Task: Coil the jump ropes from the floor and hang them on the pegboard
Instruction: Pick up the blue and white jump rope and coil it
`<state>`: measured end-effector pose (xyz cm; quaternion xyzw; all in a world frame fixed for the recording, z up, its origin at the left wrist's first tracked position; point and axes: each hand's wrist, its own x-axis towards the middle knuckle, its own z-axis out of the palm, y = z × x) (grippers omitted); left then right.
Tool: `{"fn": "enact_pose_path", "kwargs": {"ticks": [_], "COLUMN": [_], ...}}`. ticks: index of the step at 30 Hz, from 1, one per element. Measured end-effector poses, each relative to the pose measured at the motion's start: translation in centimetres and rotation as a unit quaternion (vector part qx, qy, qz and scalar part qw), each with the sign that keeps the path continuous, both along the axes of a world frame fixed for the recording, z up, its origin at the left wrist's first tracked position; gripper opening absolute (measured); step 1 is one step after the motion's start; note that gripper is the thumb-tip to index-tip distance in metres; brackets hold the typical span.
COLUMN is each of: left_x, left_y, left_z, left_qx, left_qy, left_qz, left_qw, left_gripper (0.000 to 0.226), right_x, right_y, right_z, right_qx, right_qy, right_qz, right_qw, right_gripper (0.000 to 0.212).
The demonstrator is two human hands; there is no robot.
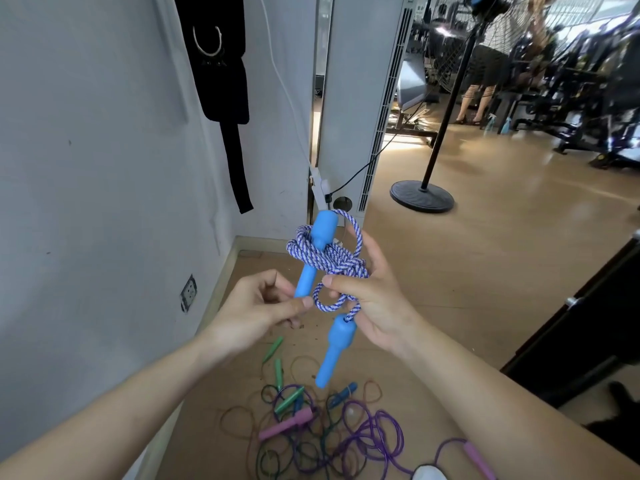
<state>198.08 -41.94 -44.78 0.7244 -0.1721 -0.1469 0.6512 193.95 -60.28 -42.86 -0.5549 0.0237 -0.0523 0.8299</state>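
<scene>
A jump rope with a blue-and-white braided cord (325,261) and two blue handles is held up in front of me. The cord is wound in a bundle around the upper handle (317,251). My left hand (258,306) pinches that handle's lower end. My right hand (372,299) grips the bundle, its thumb pressing a small loop of cord. The second blue handle (334,351) hangs down below the loop. On the floor beneath lies a tangle of thin jump ropes (329,434) with green, pink and blue handles. No pegboard is in view.
A white wall is on the left, with a black strap (221,74) hanging on it and a socket (188,292) low down. A standing fan's base (421,195) stands on the wooden floor. A dark cabinet (588,327) is at the right.
</scene>
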Motion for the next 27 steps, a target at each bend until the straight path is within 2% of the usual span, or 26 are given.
{"fn": "enact_pose_path", "kwargs": {"ticks": [3,6,9,14,20,23,27], "left_x": [-0.3,-0.7,-0.8,-2.0,-1.8,-1.9,-1.6], "left_y": [-0.3,-0.6,-0.8,-1.3,-1.0,-1.0,-0.8], "left_z": [-0.2,-0.7,-1.1,-1.0,-0.6,-0.6,-0.6], "left_qx": [-0.011,0.01,0.032,0.026,0.024,0.02,0.02], "left_qy": [-0.014,-0.045,-0.065,-0.049,-0.083,-0.089,-0.096], "left_qz": [-0.013,-0.045,-0.055,-0.068,-0.053,-0.05,-0.04], "left_qw": [1.0,0.998,0.996,0.996,0.995,0.995,0.994], "left_gripper": [0.032,0.039,0.038,0.033,0.032,0.032,0.033], "right_x": [0.0,-0.1,0.0,0.3,0.8,0.7,0.6], "right_y": [0.2,0.1,0.1,0.3,-0.5,-0.4,0.1], "right_z": [0.0,0.3,0.2,-0.1,-0.2,-0.3,-0.3], "right_qx": [0.019,0.026,0.034,-0.049,-0.14,-0.14,-0.105], "right_qy": [0.004,0.0,-0.003,-0.042,-0.068,-0.072,-0.086], "right_qz": [-0.026,-0.076,-0.126,-0.187,-0.167,-0.163,-0.17], "right_qw": [0.999,0.997,0.991,0.98,0.974,0.974,0.976], "right_gripper": [0.072,0.063,0.064,0.073,0.08,0.072,0.049]}}
